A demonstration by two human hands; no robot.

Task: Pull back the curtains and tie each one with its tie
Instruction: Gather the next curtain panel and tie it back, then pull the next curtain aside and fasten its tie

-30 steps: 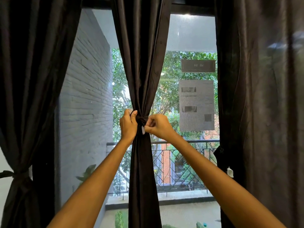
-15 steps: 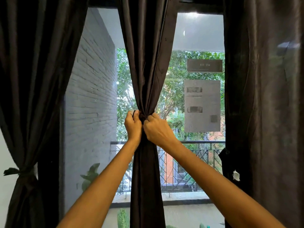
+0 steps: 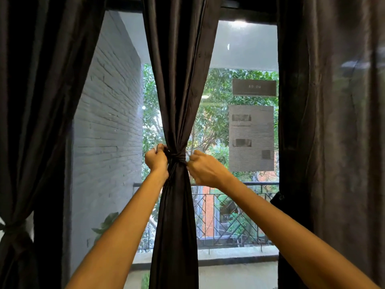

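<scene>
Middle curtain (image 3: 177, 80): dark fabric, hanging from the top of the window, gathered to a narrow waist at the level of both hands. A dark tie (image 3: 177, 158) wraps the waist between the two hands and lies tight against the fabric.

Left hand (image 3: 156, 161): fingers curled, pinching one end of the tie just to the left of the gathered waist. A short dark loop of the tie shows above the knuckles. The hand touches the curtain's left edge.

Right hand (image 3: 205, 168): fingers curled into a fist just to the right of the waist, the knuckles at the curtain's right edge. The other end of the tie cannot be made out within the fingers, so what this hand holds cannot be told.

Left curtain (image 3: 41, 101): well apart to the left of the left hand, already gathered and bound by its own tie (image 3: 12, 227), lower than the grip.

Right curtain (image 3: 333, 122): well apart to the right of the right hand, hanging full. A dark strap end (image 3: 278, 198) shows at its inner edge, below the level of the hands.

Window glass behind the grip: two grey notices (image 3: 251, 137) are fixed to the pane, up and right of the right hand. A painted brick wall (image 3: 108, 132) stands outside to the left; a balcony railing (image 3: 229, 215) runs below the hands, with green foliage beyond.
</scene>
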